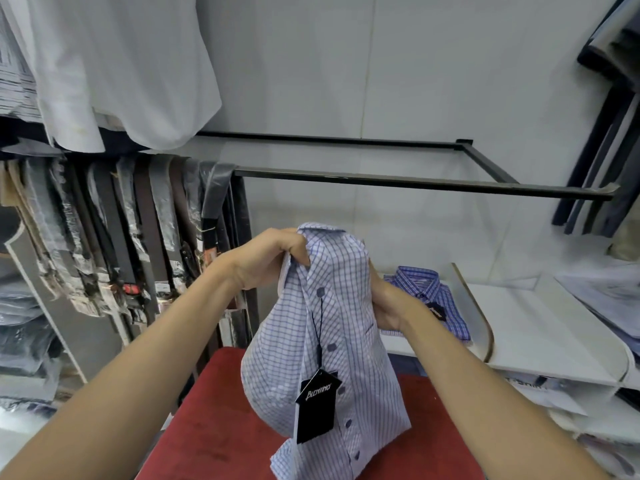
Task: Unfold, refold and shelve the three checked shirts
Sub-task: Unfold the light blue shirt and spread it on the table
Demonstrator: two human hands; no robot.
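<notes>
The pale checked shirt (322, 341) is hanging above the red tabletop (214, 427), its hem trailing onto the cloth. The left hand (268, 259) is gripping the shirt's collar edge, fingers curled round the fabric. The right hand (388, 306) is holding the shirt's far side; its fingers are hidden behind the cloth. Right of the shirt, a darker folded checked shirt (440, 299) is lying on a white shelf (526, 327). Both forearms are reaching forward, raised.

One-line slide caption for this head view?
Both hands, left hand and right hand, hold a light checked shirt up over the red table.
</notes>
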